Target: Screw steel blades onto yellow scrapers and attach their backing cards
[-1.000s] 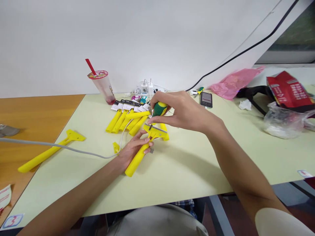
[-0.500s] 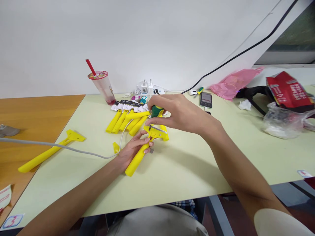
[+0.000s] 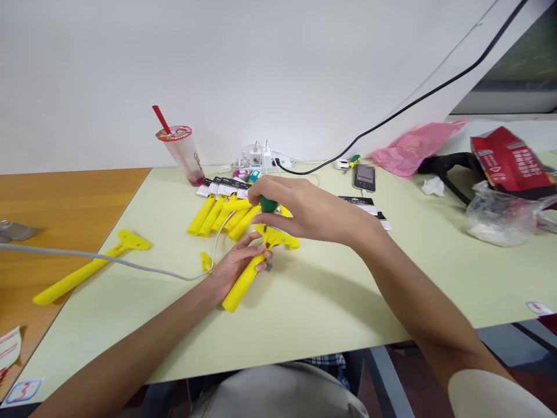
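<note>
My left hand [image 3: 238,262] is closed around the neck of a yellow scraper [image 3: 242,284], whose round handle slants down toward me and whose wide head faces up and away. Above that head, my right hand [image 3: 300,209] grips a screwdriver by its green handle [image 3: 268,204]. The screwdriver points down at the left screw spot of the scraper head; its tip is partly hidden by my thumb. Several more yellow scraper handles [image 3: 201,216] lie side by side just behind, beside black-and-white packets [image 3: 226,187]. A small yellow piece [image 3: 205,261] rests left of my left hand.
Another yellow scraper [image 3: 87,271] lies at the left, with a grey cable [image 3: 130,266] crossing over it. A cup with a red straw [image 3: 181,152] stands near the wall. Toward the right are a phone [image 3: 364,177], a pink bag [image 3: 413,148] and a red packet [image 3: 511,162].
My right hand has shifted slightly left and lower, turning the screwdriver handle more upright. Black-and-white packets now show behind my right wrist. My left hand and the scraper have barely moved.
</note>
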Motion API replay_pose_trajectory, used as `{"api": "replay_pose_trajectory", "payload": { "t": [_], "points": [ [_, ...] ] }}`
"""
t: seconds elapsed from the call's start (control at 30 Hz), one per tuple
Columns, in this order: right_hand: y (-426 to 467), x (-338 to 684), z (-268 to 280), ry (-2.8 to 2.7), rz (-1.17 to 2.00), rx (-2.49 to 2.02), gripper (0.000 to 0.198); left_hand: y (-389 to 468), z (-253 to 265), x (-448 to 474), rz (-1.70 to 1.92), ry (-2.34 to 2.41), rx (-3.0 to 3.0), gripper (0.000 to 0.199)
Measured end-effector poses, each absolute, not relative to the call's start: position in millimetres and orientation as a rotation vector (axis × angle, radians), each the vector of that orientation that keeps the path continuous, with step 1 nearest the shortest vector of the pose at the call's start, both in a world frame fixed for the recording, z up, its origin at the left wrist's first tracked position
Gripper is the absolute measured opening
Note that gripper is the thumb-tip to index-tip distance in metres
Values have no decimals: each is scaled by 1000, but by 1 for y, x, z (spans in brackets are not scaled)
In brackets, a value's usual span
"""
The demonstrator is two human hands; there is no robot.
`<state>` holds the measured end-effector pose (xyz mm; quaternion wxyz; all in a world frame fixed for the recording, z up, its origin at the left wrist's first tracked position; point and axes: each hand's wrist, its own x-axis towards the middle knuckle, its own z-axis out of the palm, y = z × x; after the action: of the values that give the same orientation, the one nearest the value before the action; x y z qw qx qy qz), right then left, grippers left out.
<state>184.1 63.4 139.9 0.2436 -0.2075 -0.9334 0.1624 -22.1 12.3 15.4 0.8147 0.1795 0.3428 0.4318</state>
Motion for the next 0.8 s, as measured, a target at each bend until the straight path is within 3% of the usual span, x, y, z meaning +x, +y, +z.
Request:
{"api": "replay_pose_trajectory", "payload": {
  "t": [0.13, 0.3, 0.8],
  "points": [
    [63, 184, 138, -2566, 496, -482, 33, 13, 13, -23, 941, 742, 382, 48],
    [64, 183, 136, -2540, 442, -547, 20, 14, 13, -24, 952, 734, 388, 48],
    [67, 181, 130, -2560, 460, -545, 26, 13, 14, -23, 951, 748, 377, 48]
  ]
}}
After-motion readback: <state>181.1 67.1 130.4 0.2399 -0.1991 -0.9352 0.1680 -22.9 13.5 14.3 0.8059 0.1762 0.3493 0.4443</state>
